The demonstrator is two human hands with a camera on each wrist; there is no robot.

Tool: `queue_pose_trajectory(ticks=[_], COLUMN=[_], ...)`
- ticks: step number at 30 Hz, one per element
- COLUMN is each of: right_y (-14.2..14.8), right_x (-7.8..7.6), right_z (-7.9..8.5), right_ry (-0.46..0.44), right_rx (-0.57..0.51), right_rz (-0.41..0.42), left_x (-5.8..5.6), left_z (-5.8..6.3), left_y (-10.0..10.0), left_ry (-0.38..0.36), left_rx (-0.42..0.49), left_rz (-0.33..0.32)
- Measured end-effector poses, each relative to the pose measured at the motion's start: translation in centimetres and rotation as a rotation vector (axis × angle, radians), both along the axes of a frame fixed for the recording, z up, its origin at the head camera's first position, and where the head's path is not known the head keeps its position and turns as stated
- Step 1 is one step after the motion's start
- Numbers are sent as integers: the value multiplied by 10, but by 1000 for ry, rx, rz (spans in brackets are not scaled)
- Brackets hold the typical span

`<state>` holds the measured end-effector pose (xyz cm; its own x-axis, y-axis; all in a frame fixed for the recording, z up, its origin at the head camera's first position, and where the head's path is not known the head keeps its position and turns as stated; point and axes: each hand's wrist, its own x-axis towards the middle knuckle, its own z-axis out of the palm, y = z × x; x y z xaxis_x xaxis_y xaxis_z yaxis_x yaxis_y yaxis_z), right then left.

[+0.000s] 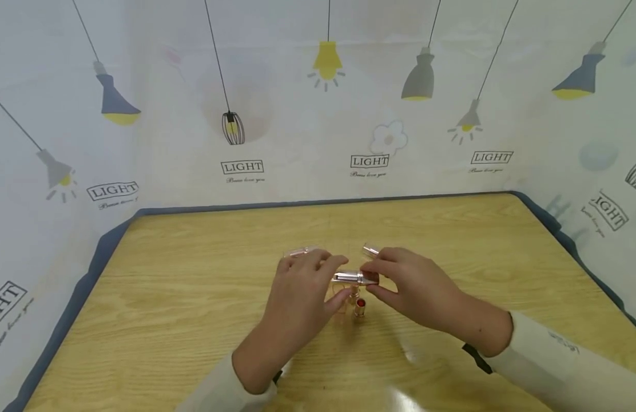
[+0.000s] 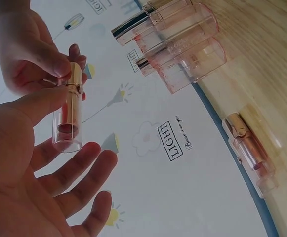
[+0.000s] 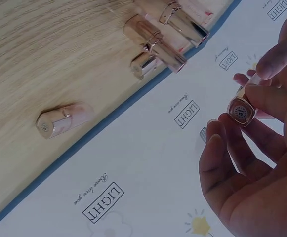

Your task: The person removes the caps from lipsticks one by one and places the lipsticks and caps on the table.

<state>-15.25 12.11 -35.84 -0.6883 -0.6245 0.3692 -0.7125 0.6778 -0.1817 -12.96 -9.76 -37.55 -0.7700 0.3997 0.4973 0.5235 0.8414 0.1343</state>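
Between the two hands is a lipstick (image 1: 351, 277) with a shiny rose-gold body and a clear cap, held roughly level above the table. My right hand (image 1: 421, 286) pinches its base between thumb and fingers; the round label on the base end shows in the right wrist view. From the other end, my left hand (image 1: 302, 292) holds the capped part, its thumb (image 2: 47, 101) along the tube and the other fingers spread beneath. A dark red tip (image 2: 66, 129) shows through the cap. Below the hands, a small lipstick (image 1: 360, 309) with a red top stands upright.
Several more gold lipsticks (image 3: 155, 42) stand grouped on the wooden table (image 1: 169, 320). One capped lipstick (image 1: 299, 252) lies beyond my left hand, another (image 1: 370, 250) beyond my right. A printed cloth wall (image 1: 292, 126) surrounds the table's back and sides.
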Motion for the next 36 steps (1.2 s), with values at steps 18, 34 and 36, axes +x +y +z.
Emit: queue_pose_trajectory(ticks=[18, 34, 36], right_y=[-7, -5, -5], right_x=[2, 4, 4], right_z=[0, -3, -3], right_ry=[14, 22, 21], right_rx=[24, 41, 43], right_rz=[11, -1, -6], left_x=[-2, -2, -3], left_z=[-2, -6, -6], left_y=[-1, 0, 0], left_ry=[79, 112, 107], left_rx=[-4, -32, -31], left_rz=[-24, -10, -13])
